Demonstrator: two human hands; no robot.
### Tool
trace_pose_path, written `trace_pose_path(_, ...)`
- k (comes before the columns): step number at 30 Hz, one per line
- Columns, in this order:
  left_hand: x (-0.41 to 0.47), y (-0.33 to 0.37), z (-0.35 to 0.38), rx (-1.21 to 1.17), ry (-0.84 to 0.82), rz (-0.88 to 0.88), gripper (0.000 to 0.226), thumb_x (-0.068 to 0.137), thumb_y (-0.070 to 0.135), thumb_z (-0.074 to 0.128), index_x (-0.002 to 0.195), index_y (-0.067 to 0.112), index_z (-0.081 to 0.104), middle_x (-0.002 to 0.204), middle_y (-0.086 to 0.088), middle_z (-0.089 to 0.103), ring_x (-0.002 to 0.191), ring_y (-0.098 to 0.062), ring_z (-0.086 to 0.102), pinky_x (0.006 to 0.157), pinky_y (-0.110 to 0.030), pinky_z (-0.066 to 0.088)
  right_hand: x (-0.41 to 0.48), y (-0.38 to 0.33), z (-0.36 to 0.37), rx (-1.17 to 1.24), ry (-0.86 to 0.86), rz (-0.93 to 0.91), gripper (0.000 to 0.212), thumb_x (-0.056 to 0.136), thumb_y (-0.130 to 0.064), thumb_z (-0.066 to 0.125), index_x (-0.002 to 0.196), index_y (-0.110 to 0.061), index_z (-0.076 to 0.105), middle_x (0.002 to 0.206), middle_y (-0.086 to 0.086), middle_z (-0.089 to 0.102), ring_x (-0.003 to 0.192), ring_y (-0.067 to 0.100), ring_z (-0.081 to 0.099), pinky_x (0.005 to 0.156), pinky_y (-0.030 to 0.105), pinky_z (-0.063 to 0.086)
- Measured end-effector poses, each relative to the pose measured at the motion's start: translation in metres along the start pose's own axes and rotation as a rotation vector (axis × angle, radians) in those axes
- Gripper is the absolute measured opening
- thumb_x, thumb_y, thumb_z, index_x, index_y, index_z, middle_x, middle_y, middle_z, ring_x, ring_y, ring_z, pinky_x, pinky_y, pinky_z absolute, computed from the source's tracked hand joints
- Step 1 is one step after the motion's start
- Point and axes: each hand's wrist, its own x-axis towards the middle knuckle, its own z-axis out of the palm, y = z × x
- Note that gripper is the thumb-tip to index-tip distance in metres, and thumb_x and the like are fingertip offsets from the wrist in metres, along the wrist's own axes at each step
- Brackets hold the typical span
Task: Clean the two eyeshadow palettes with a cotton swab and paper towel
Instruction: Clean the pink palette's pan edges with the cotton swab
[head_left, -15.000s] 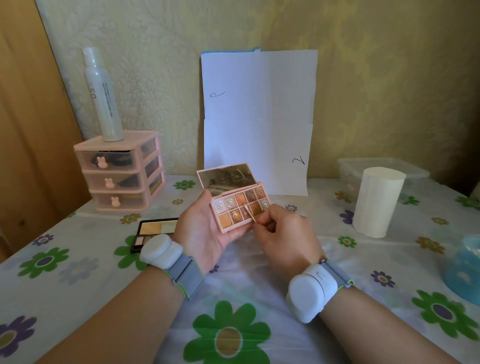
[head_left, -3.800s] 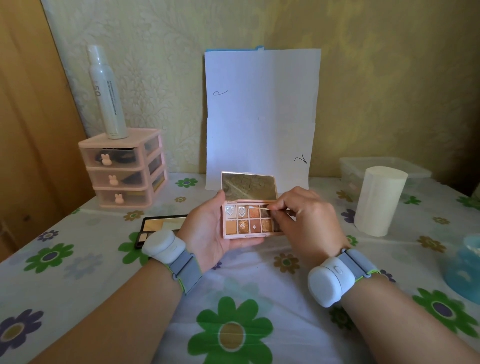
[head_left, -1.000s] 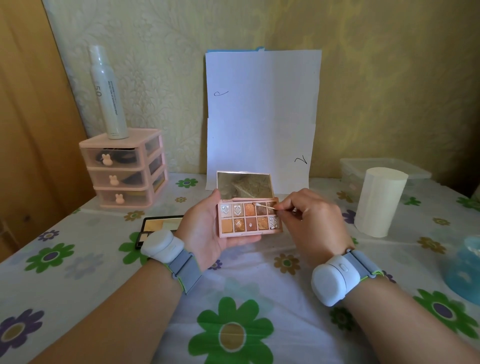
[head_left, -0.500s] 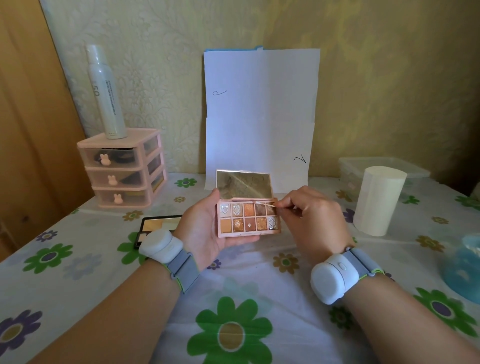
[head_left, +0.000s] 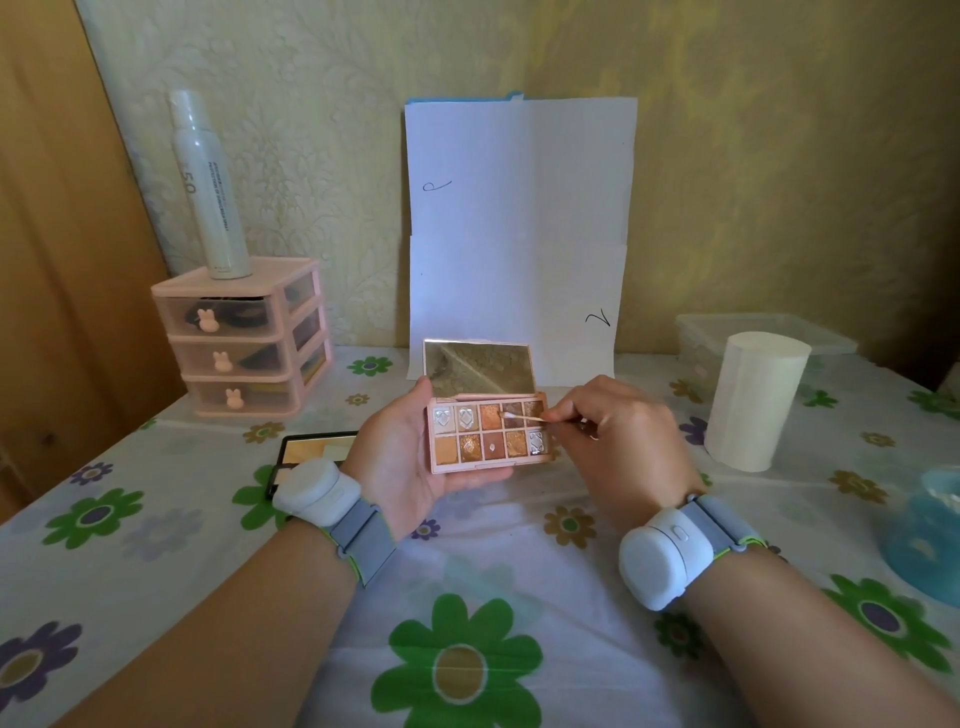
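Floral-print cloth covers the surface (head_left: 493, 561); yellowish patterned wallpaper behind, with a white paper sheet (head_left: 519, 234) propped against it. Left hand (head_left: 400, 457) cradles the pink palette (head_left: 488, 436) above the surface, thumb along its left edge and fingers curled underneath; its mirrored lid (head_left: 480, 371) stands open toward the wall. Ten pans in two rows, mostly browns and oranges, with pale embossed ones at upper left and lower right. Right hand (head_left: 618, 441) pinches the cotton swab (head_left: 522, 417) between thumb and fingertips at the palette's right end; the stick lies nearly level across the top row, its tip at the divider between the third and fourth pans. Second palette (head_left: 317, 449), black-framed and open, lies flat on the surface just behind the left wrist, partly hidden by it. Paper towel roll (head_left: 753, 402) stands upright to the right, well apart from the hands, with a clear lidded container (head_left: 763, 332) behind it. Pink three-drawer unit (head_left: 244, 338) at back left, a white spray bottle (head_left: 210, 187) upright on top. Blue object (head_left: 930, 535) at the right edge, cut off and blurred. White band on each wrist.
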Motion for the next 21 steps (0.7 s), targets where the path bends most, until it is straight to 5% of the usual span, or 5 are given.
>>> trace_pose_path(4, 0.0003, 0.0004, 0.0006, 0.002, 0.011, -0.002, 0.058, 0.108, 0.049, 0.034, 0.130, 0.003, 0.062, 0.116, -0.022, 0.074, 0.099, -0.044, 0.074, 0.073, -0.059, 0.062, 0.0000, 0.0002, 0.0005, -0.006, -0.002, -0.005, 0.015, 0.079, -0.010, 0.076, 0.080, -0.024, 0.076, 0.078, -0.008, 0.065, 0.073, 0.018, 0.058, 0.066, 0.030, 0.048)
trace_pose_path(10, -0.0005, 0.0021, 0.0007, -0.022, 0.048, 0.026, 0.057, 0.109, 0.047, 0.033, 0.122, 0.002, 0.064, 0.111, -0.023, 0.075, 0.096, -0.045, 0.074, 0.077, -0.059, 0.061, 0.0001, -0.0013, 0.0006, -0.016, -0.096, -0.014, 0.015, 0.079, -0.012, 0.077, 0.077, -0.027, 0.075, 0.077, -0.013, 0.064, 0.074, 0.006, 0.052, 0.066, 0.005, 0.034)
trace_pose_path(21, 0.0002, 0.0020, 0.0007, -0.024, 0.049, 0.028, 0.059, 0.108, 0.048, 0.032, 0.125, 0.000, 0.062, 0.113, -0.024, 0.074, 0.097, -0.046, 0.073, 0.076, -0.060, 0.061, 0.0001, 0.0005, 0.0044, -0.017, -0.068, -0.002, 0.015, 0.078, -0.012, 0.077, 0.076, -0.027, 0.075, 0.077, -0.011, 0.064, 0.074, 0.012, 0.055, 0.064, 0.015, 0.036)
